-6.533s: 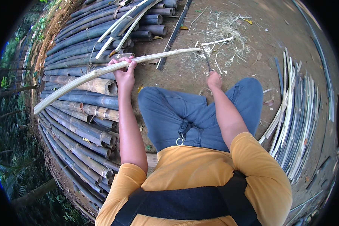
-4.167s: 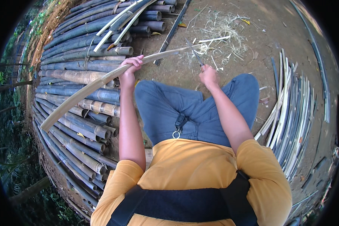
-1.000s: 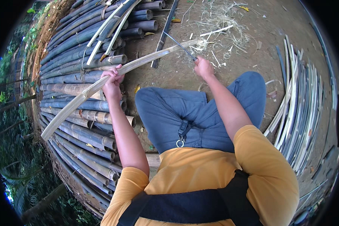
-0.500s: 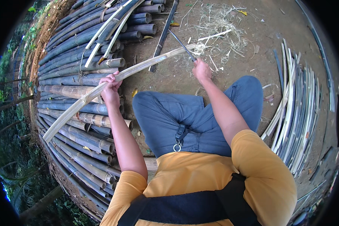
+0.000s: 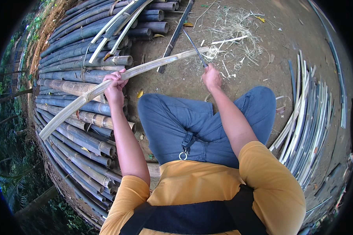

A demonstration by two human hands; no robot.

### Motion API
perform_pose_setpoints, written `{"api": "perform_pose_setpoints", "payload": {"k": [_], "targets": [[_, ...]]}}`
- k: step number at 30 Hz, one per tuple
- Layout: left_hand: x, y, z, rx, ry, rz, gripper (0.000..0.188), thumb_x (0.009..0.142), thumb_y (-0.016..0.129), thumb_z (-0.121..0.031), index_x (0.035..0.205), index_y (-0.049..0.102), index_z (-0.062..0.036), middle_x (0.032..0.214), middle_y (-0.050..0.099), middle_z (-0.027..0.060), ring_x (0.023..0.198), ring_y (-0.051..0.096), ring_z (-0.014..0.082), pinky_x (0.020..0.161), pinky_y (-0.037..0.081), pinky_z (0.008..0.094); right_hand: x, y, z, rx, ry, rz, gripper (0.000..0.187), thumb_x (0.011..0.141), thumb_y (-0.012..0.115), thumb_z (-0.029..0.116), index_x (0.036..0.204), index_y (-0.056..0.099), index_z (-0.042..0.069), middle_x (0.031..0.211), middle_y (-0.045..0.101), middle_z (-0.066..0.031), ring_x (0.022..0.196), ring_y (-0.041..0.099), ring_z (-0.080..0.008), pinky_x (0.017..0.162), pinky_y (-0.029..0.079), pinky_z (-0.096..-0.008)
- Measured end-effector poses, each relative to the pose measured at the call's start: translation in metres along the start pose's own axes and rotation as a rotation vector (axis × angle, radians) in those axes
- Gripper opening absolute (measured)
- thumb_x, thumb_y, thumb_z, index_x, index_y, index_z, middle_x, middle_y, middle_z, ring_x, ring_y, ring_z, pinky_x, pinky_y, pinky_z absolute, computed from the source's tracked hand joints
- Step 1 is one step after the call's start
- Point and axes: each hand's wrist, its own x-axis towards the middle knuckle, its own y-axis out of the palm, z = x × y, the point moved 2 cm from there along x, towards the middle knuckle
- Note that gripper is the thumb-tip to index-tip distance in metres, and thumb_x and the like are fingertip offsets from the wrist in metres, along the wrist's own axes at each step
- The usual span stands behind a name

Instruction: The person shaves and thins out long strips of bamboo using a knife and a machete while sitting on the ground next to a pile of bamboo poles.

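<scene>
The left hand (image 5: 115,87), at ten o'clock, wraps its fingers around a pale strip (image 5: 89,95); the right hand (image 5: 211,76), at one o'clock, curls its fingers around a knife (image 5: 190,41).

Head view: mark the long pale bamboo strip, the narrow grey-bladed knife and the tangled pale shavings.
Long pale bamboo strip (image 5: 142,69), head view: near its middle.
Narrow grey-bladed knife (image 5: 194,47), head view: mid-blade.
Tangled pale shavings (image 5: 239,29), head view: middle of the heap.

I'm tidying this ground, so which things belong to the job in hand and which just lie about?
In use:
pale bamboo strip, in the left hand
knife, in the right hand

Lying about, it seems:
stacked bamboo poles
piled slim strips
pale shavings
yellow leaf
</scene>
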Motion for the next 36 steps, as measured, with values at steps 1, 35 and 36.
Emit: {"api": "perform_pose_setpoints", "payload": {"k": [1,35,36], "targets": [[0.002,0.001,0.0,0.001,-0.001,0.001,0.025,0.076,0.045,0.015,0.088,0.045,-0.0079,0.099,0.053,0.0099,0.124,0.057,0.0354,0.083,0.064,0.0441,0.002,0.003,-0.003,-0.025,-0.015,-0.001,0.021,0.098,0.056,0.03,0.112,0.062,0.016,0.102,0.071,-0.017,0.1,0.069,-0.0373,0.087,0.053,-0.0494],[-0.006,0.004,0.001,-0.004,-0.046,-0.093,0.026,0.077,0.047,0.013,0.091,0.046,-0.0093,0.1,0.054,0.0069,0.122,0.06,0.0321,0.087,0.061,0.0447,0.007,0.008,-0.022,0.036,0.046,-0.054,0.024,0.1,0.052,0.029,0.114,0.062,0.013,0.102,0.07,-0.0214,0.1,0.067,-0.0402,0.086,0.052,-0.0523],[-0.007,0.004,0.001,0.002,-0.045,-0.104,0.026,0.077,0.047,0.012,0.091,0.046,-0.0093,0.099,0.055,0.006,0.12,0.061,0.0312,0.087,0.06,0.0441,0.0,0.008,-0.014,0.015,-0.005,-0.018,0.024,0.1,0.052,0.029,0.114,0.062,0.013,0.102,0.07,-0.0214,0.1,0.067,-0.0403,0.086,0.052,-0.0523]]}}
